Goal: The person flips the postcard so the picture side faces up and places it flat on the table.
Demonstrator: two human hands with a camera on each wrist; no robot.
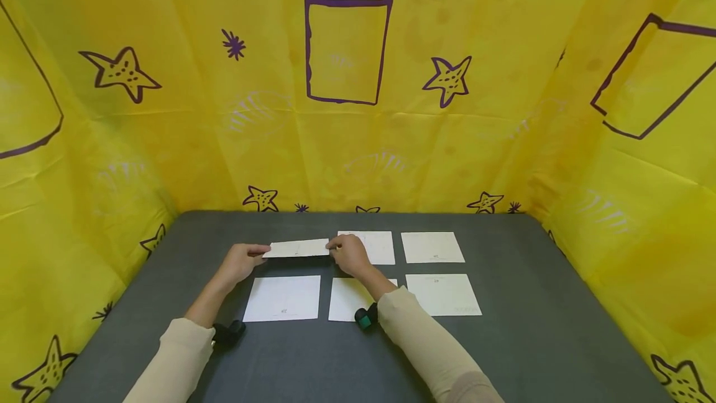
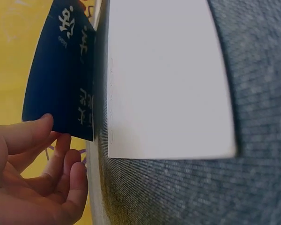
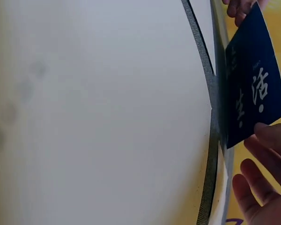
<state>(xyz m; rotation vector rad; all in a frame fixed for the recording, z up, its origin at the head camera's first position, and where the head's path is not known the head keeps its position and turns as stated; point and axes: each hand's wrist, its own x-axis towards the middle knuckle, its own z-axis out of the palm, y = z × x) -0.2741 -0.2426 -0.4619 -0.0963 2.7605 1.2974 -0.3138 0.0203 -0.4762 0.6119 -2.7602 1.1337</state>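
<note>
Both hands hold one postcard by its opposite short ends, tilted up off the table at the back left. Its white side shows in the head view. The wrist views show its other side, dark blue with white brush-style characters. My left hand pinches the left end, thumb against the blue face. At the right end, my right hand pinches near the corner, its other fingers loosely bent. A white card lies flat just in front of the raised one.
More white cards lie in two rows: one partly behind the right hand, one at back right, one under the right forearm, one at front right. A yellow patterned cloth surrounds the dark grey table.
</note>
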